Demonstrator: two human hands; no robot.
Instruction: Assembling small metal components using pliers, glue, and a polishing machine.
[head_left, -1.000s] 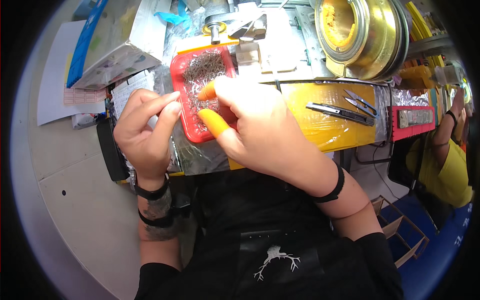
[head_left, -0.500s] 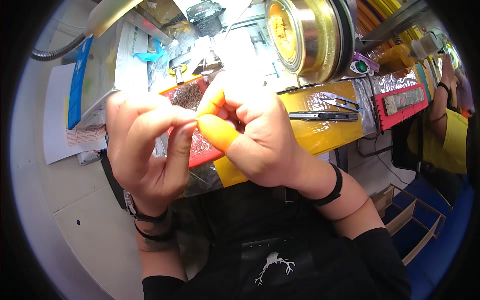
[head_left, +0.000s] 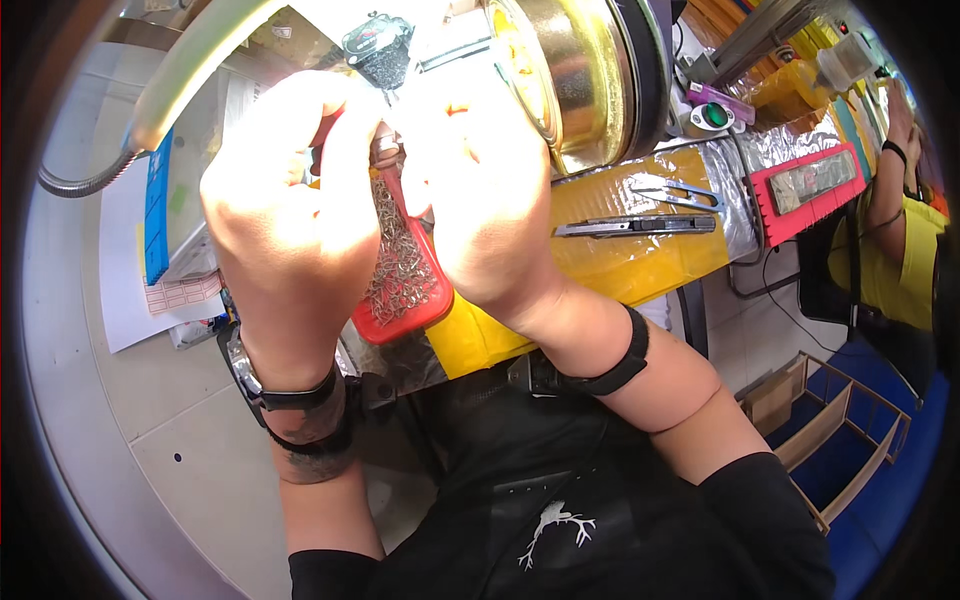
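Observation:
My left hand and my right hand are raised close together under the bright lamp, fingers bent inward. Glare washes out most of the fingertips, and whatever they pinch is too small or too bright to make out. A trace of an orange finger cot shows on the right hand. Below and between my hands lies a red tray, holding many small bent metal pieces. Just beyond the fingertips stands a dark device. To the right of my right hand is a large brass-coloured drum.
A utility knife and thread snips lie on the yellow bench cover. Further right are a red case and another person's arm. The lamp arches at upper left, above a blue strip. A wooden rack stands lower right.
Both hands have moved up and away from my body, toward the dark device and into the glare. More of the red tray and its metal pieces shows between my wrists.

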